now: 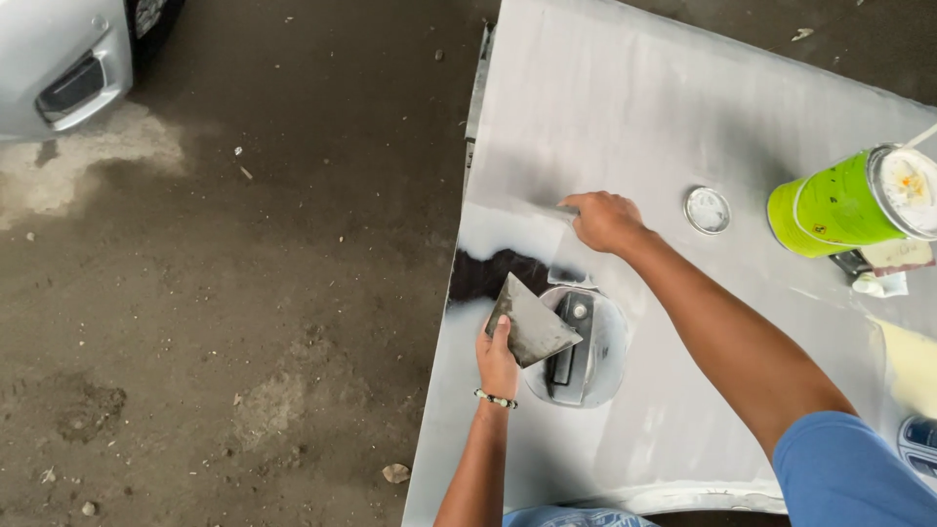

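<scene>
Hands (496, 363) — two (one spreader (532, 327))

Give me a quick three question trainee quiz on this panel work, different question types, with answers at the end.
1. True or false: the left hand holds a flat grey board.
2. The green can lies: A) on the floor, B) on the grey panel, C) in the right hand.
3. Fill in: the small round lid lies between the right hand and the ____.

Key: 1 true; 2 B; 3 can.
</scene>
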